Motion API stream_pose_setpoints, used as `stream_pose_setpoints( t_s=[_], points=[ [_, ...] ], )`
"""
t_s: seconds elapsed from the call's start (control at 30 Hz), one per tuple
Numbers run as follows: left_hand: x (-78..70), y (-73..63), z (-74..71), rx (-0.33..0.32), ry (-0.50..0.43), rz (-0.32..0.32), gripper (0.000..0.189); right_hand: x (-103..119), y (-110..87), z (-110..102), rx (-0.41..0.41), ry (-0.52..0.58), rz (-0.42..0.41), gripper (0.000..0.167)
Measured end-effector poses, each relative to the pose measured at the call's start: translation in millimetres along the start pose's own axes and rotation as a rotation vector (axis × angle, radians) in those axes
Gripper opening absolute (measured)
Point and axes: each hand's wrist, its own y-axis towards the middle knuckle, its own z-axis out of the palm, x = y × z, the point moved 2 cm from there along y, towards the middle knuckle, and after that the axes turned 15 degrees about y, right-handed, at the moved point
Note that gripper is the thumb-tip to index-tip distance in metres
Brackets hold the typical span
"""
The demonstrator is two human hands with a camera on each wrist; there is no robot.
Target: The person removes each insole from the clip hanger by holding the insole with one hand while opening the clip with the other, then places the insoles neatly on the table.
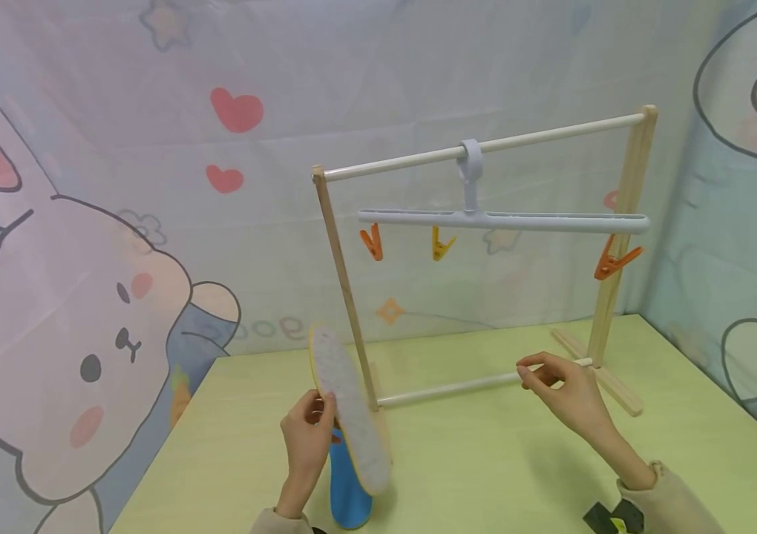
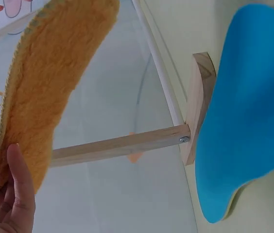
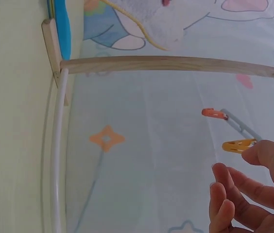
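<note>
My left hand (image 1: pixel 308 434) pinches a fuzzy insole (image 1: pixel 345 400) by its edge, thumb on one face. It is held raised and tilted; its pale grey face shows in the head view, its orange-tan fleecy side (image 2: pixel 49 73) in the left wrist view. A blue insole (image 1: pixel 349 489) lies on the table beneath it, partly hidden. My right hand (image 1: pixel 568 393) hovers in front of the rack's lower bar with nothing in it, thumb and fingers apart and loosely bent (image 3: pixel 253 194). Above hangs a white hanger (image 1: pixel 525 221) bearing two orange clips (image 1: pixel 373 243) and a yellow clip (image 1: pixel 441 245).
A wooden rack (image 1: pixel 343 282) with white upper and lower bars (image 1: pixel 459 387) stands on the pale green table (image 1: pixel 472 475). Its wooden feet (image 1: pixel 619 389) spread at the right. Cartoon-printed cloth (image 1: pixel 118 259) lines the back and sides. Some small dark object (image 1: pixel 612 517) sits near my right sleeve.
</note>
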Motion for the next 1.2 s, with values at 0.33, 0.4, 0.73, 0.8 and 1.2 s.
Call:
stream_pose_setpoints(
  t_s=[0.33, 0.4, 0.73, 0.8, 1.2],
  points=[
    [30.9, 11.0, 4.8, 0.136, 0.059, -0.170, 0.016, -2.0, -2.8, 1.2, 0.006, 0.015, -0.014, 0.009],
    [32.6, 12.0, 4.0, 0.158, 0.063, -0.184, 0.017, -3.3, -2.9, 1.3, 0.008, 0.013, -0.014, 0.009],
    [43.7, 16.3, 5.0, 0.265, 0.104, -0.230, 0.020, -4.1, -5.8, 4.2, 0.025, -0.014, 0.032, 0.012],
    [45.9, 16.8, 5.5, 0.266, 0.110, -0.236, 0.020, -4.1, -6.5, 4.7, 0.029, -0.014, 0.033, 0.012],
    [52.8, 15.5, 10.9, 0.312, 0.165, -0.234, 0.020, -8.1, -10.1, 7.2, 0.047, -0.025, 0.022, 0.009]
  ],
)
